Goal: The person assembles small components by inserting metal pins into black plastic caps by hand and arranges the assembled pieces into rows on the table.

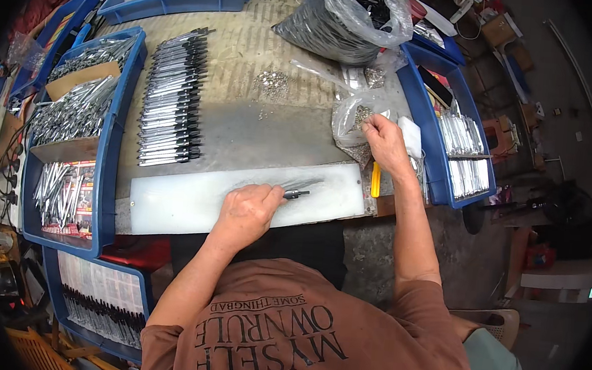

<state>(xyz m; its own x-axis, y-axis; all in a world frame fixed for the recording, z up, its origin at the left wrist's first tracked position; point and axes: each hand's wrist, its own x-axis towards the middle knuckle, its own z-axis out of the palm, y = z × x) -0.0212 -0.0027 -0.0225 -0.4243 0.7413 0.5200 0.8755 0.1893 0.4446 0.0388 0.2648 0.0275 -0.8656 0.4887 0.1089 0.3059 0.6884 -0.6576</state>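
My left hand rests on a long white board, its fingers closed round a slim pen whose black end points right. My right hand is up at the mouth of a clear plastic bag of small shiny metal pieces. Its fingertips are pinched together, and whatever is between them is too small to tell. Beyond the board a neat column of silver pens with black ends lies side by side. Small loose metal bits are heaped on the table in the middle.
On the left, a blue tray holds silver rods in cardboard-divided sections; a lower blue tray holds black-tipped pens. A large clear bag of black parts stands at the back. At right are a yellow-handled tool and a blue tray of silver parts.
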